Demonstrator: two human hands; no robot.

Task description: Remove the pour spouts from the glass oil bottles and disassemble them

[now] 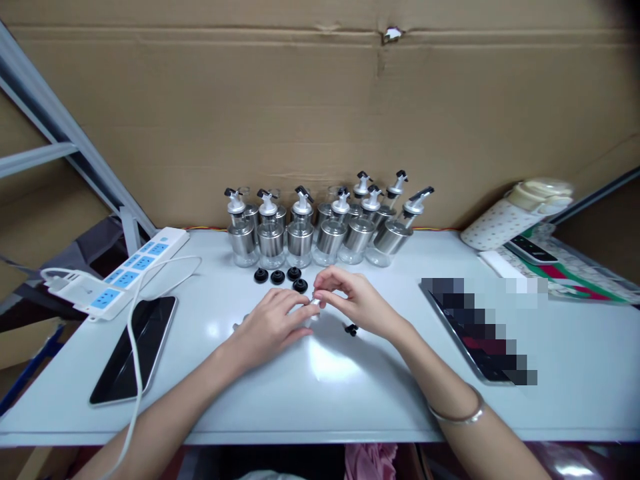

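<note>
Over the middle of the table, my left hand (277, 320) and my right hand (357, 300) meet at the fingertips. Both pinch a small silver-grey pourer spout (315, 303), mostly covered by the fingers. Just beyond them lie several round black stoppers (277, 277). A few tiny black pieces (351, 329) rest on the table below my right hand. Part of a small grey piece (237, 326) shows beside my left hand. Behind stand several glass oil bottles (301, 239) with steel sleeves; many carry silver-grey pourers with black levers, and the rightmost leans.
On the left are a white power strip (135, 267) with a loose cable and a dark tablet (135, 350). Another dark device (480, 340), partly pixelated, lies right. A dotted tumbler (515, 210) leans at the back right near a black phone-like object (531, 251). Cardboard (300, 107) closes the back.
</note>
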